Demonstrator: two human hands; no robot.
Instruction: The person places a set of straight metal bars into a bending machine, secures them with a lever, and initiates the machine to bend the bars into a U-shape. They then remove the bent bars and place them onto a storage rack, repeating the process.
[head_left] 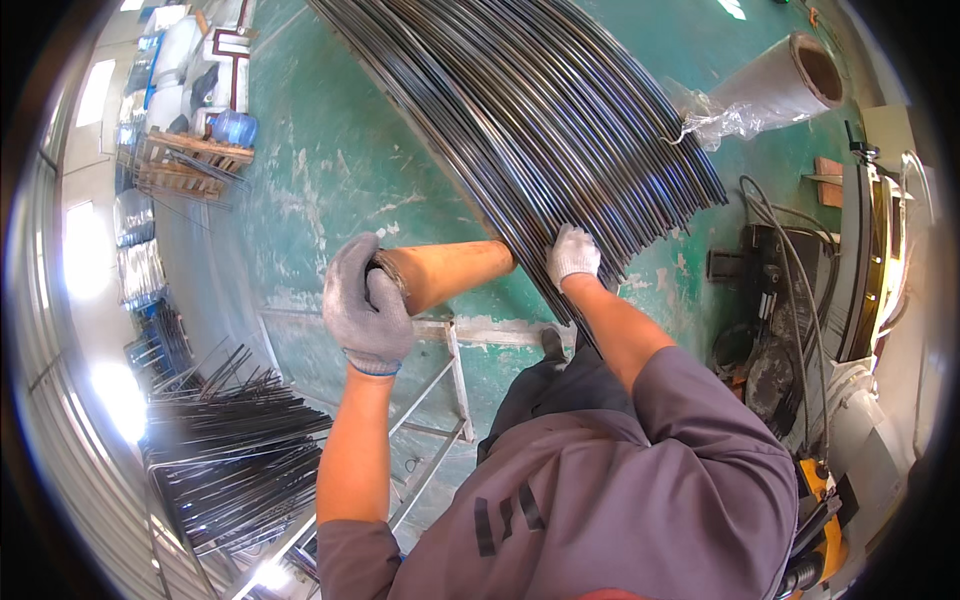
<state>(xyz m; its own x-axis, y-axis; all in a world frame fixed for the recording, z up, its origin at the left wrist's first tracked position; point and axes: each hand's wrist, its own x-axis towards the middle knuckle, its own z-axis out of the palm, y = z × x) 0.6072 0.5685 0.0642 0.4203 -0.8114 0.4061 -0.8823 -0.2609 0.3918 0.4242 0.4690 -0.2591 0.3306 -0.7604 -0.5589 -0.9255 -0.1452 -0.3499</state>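
My left hand (370,305), in a grey work glove, is closed round the near end of an orange-brown cardboard tube (460,273). The thumb and fingers hook over its rim. The tube's other end reaches the left edge of a wide layer of long dark metal rods (520,110). On the near part of those rods lies my right hand (574,252), in a whitish glove, its fingers curled down over them. Which rods sit under the fingers is hidden.
A big roll wrapped in clear film (765,88) lies beyond the rods on the right. A machine with cables (785,300) stands at the right. Lower left, thin black rods (240,450) lie by a metal frame (455,375). A wooden pallet (195,160) is far left.
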